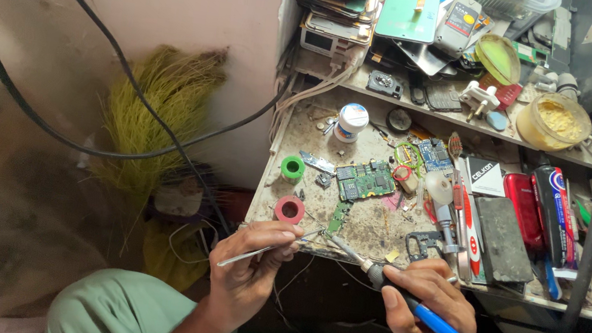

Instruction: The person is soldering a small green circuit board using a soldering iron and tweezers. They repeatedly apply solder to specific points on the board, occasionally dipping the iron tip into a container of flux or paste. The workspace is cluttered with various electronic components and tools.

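A blue-handled soldering iron point(420, 310) is gripped in the right hand point(430, 300), fingers wrapped round the handle, tip aimed at a narrow green circuit strip point(338, 218). Thin metal tweezers point(263, 250) are pinched between the left hand's point(248, 258) fingertips, just left of that strip. A bigger green circuit board point(364, 180) is sat just above it, a red tape roll point(290, 209) to its left.

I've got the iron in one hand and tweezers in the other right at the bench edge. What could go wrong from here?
1. The soldering iron in the right hand works at the bench edge, close to the left hand: a slip could burn fingers.
2. The tweezers hold their work over open space; a dropped part may fall off the bench.
3. The green circuit board and tape rolls crowd the tip's path.
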